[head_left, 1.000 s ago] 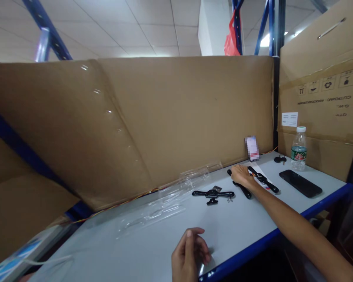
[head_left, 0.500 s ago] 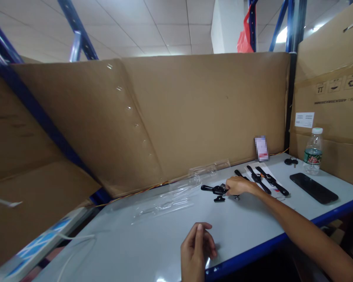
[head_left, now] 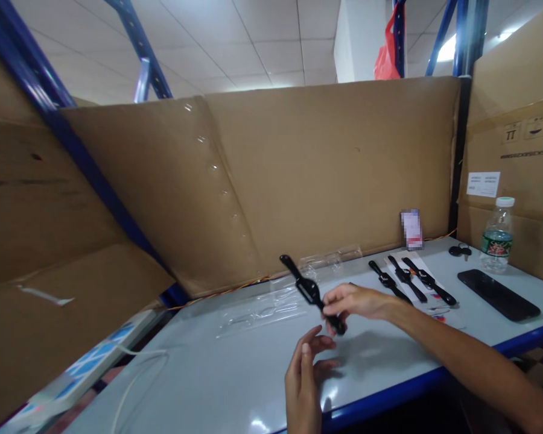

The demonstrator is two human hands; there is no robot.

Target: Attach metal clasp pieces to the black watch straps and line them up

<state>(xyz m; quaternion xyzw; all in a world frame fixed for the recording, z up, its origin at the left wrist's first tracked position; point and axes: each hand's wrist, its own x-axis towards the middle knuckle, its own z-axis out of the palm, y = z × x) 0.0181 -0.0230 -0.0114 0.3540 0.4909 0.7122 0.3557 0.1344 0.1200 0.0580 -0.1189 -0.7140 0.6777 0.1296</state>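
My right hand (head_left: pixel 350 304) grips a black spokeshave (head_left: pixel 308 288) by its near handle, holding it tilted above the table with the other handle pointing up and left. Just below and left of it is my left hand (head_left: pixel 305 374), palm turned inward, fingers apart and slightly curled, with nothing in it. Several more black spokeshaves lie side by side to the right, among them a left one (head_left: pixel 387 280) and a right one (head_left: pixel 428 282). Part of the table behind my right hand is hidden.
Clear plastic packaging (head_left: pixel 262 307) lies along the back of the grey table (head_left: pixel 199 374). To the right are a black phone (head_left: pixel 498 293), a water bottle (head_left: pixel 496 241) and keys (head_left: pixel 460 250). A power strip (head_left: pixel 95 355) with a white cable runs along the left edge.
My right hand has lifted the spokeshave off the table and brought it nearer my left hand. The left hand's fingers have opened out. The view has shifted slightly left.
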